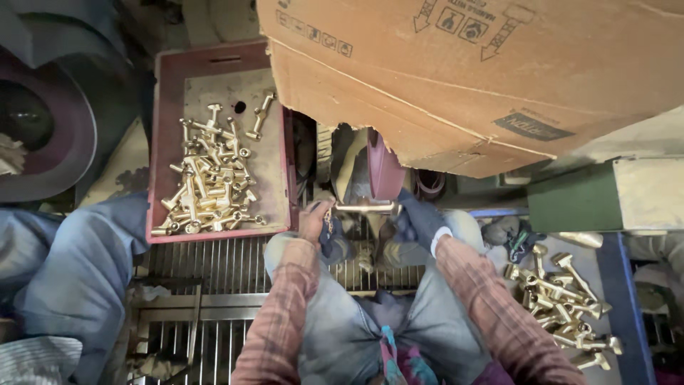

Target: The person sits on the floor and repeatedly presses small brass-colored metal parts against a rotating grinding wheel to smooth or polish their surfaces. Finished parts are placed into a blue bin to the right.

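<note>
Hands (313,221) grip brass part (365,207), red tray (164,142) holds fittings (210,182)

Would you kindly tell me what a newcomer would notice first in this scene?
Both hands hold a brass part against a maroon wheel at centre. A red tray of brass fittings sits upper left, a loose pile lower right, and a cardboard box looms above.

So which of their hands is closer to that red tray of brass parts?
The left hand. It sits just beside the red tray, near its lower right corner. The right hand, in a dark glove, is farther off, at the other end of the brass piece.
</note>
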